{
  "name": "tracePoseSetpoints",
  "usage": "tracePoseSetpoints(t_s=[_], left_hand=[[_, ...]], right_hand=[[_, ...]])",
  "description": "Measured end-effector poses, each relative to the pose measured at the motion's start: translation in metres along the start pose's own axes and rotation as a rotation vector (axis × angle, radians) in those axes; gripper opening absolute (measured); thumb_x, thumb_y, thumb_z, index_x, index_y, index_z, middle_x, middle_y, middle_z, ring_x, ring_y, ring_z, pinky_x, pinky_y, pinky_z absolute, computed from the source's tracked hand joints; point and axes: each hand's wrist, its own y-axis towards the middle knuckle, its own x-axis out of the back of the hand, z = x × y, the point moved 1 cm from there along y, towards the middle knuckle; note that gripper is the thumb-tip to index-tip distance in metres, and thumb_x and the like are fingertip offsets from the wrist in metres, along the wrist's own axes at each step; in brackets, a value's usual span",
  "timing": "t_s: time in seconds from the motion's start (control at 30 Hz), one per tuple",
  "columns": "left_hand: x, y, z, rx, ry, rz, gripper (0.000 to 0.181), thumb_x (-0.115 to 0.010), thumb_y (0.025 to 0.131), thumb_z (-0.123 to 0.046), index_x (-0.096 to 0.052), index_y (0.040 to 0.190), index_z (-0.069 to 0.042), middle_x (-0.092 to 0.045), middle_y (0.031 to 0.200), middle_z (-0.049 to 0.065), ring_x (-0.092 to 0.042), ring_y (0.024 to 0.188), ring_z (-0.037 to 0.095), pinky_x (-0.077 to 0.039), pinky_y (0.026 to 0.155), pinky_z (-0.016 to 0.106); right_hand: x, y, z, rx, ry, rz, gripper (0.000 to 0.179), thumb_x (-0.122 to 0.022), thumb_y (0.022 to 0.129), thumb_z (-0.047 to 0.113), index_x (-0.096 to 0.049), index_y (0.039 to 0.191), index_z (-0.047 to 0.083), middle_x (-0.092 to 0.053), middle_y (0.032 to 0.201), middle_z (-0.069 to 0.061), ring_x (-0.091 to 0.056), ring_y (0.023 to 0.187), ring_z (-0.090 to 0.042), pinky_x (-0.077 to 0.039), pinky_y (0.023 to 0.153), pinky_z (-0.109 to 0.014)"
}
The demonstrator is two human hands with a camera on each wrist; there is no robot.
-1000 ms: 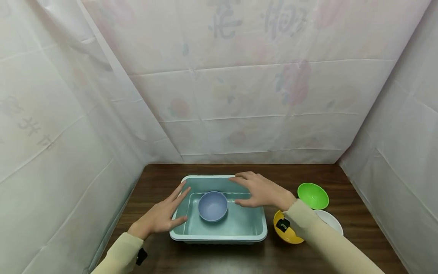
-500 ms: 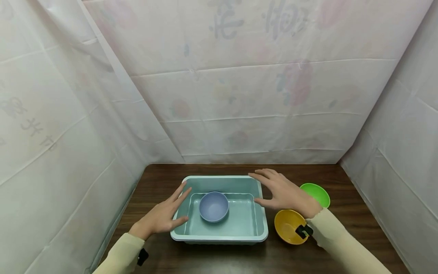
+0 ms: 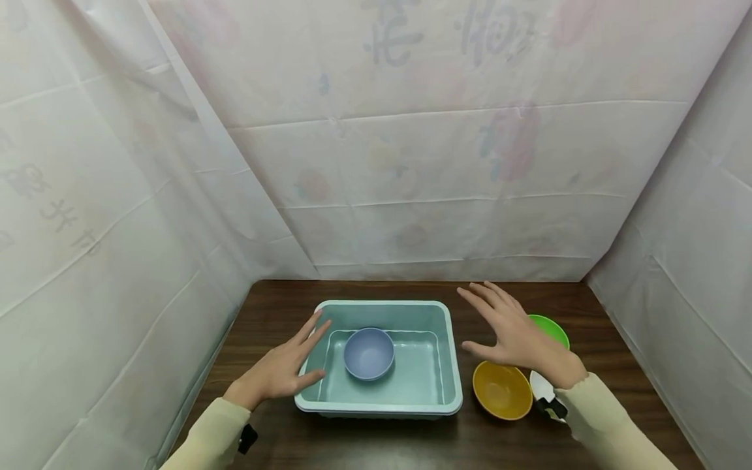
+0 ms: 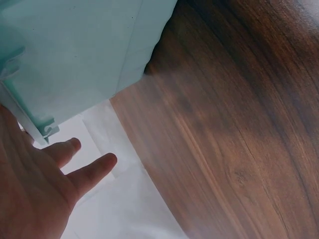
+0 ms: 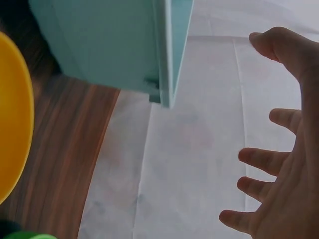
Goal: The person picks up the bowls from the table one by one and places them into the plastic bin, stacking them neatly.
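A pale teal plastic basin stands on the dark wood table, with a periwinkle-blue bowl lying inside it, left of centre. At the basin's left rim is my left hand, fingers spread; whether it touches the rim I cannot tell. My right hand hovers to the right of the basin with its fingers apart, holding nothing. Below it sits a yellow bowl. A green bowl and a white bowl are partly hidden behind the right hand and wrist.
The dark brown table ends at the back against a white printed cloth. Similar cloth hangs along the left and right sides. In the right wrist view, the yellow bowl shows close by.
My right hand has moved right, from over the basin to beyond its right rim, uncovering the yellow bowl and covering part of the green one. The left hand stays in place.
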Motion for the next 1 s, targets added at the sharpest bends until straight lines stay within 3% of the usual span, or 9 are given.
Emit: tracePoseSetpoints(t_s=[0.17, 0.4, 0.63, 0.8, 1.0], left_hand=[[-0.001, 0.001, 0.0, 0.001, 0.007, 0.001, 0.091, -0.064, 0.096, -0.053, -0.015, 0.168, -0.023, -0.001, 0.175, 0.005, -0.071, 0.104, 0.03, -0.042, 0.053, 0.023], [0.001, 0.001, -0.001, -0.003, -0.013, -0.005, 0.092, -0.065, 0.096, -0.051, -0.01, 0.167, -0.031, -0.002, 0.175, 0.005, -0.071, 0.1, 0.029, -0.042, 0.051, 0.023], [-0.001, 0.0, 0.0, -0.004, 0.0, -0.008, 0.091, -0.062, 0.097, -0.053, -0.009, 0.167, -0.031, -0.002, 0.175, 0.006, -0.071, 0.099, 0.028, -0.041, 0.052, 0.023], [-0.001, 0.0, -0.001, -0.001, -0.003, -0.013, 0.09, -0.062, 0.097, -0.053, -0.011, 0.167, -0.03, -0.003, 0.175, 0.007, -0.071, 0.098, 0.027, -0.041, 0.052, 0.023], [0.0, 0.0, -0.002, -0.011, -0.008, -0.03, 0.089, -0.063, 0.096, -0.053, -0.018, 0.167, -0.023, -0.005, 0.175, 0.008, -0.07, 0.109, 0.032, -0.041, 0.052, 0.023]], right_hand=[[0.002, -0.011, -0.008, -0.066, -0.005, 0.013, 0.107, -0.079, 0.083, 0.059, -0.022, 0.166, 0.022, -0.029, 0.166, -0.022, -0.025, 0.151, -0.052, -0.022, 0.113, -0.075], [0.001, -0.026, -0.016, -0.115, -0.03, 0.009, 0.114, -0.08, 0.08, 0.063, -0.017, 0.167, 0.023, -0.019, 0.17, -0.022, -0.021, 0.151, -0.054, -0.021, 0.111, -0.079], [-0.005, -0.041, -0.021, -0.158, -0.036, 0.01, 0.119, -0.079, 0.08, 0.064, -0.01, 0.168, 0.024, -0.004, 0.173, -0.019, -0.011, 0.154, -0.055, -0.016, 0.108, -0.084], [-0.013, -0.049, -0.023, -0.171, -0.053, 0.001, 0.125, -0.082, 0.076, 0.065, -0.009, 0.168, 0.023, -0.006, 0.172, -0.021, -0.013, 0.153, -0.056, -0.019, 0.105, -0.085], [-0.03, -0.06, -0.024, -0.186, -0.054, 0.018, 0.129, -0.085, 0.071, 0.065, -0.01, 0.168, 0.022, -0.01, 0.171, -0.023, -0.017, 0.151, -0.058, -0.022, 0.104, -0.085]])
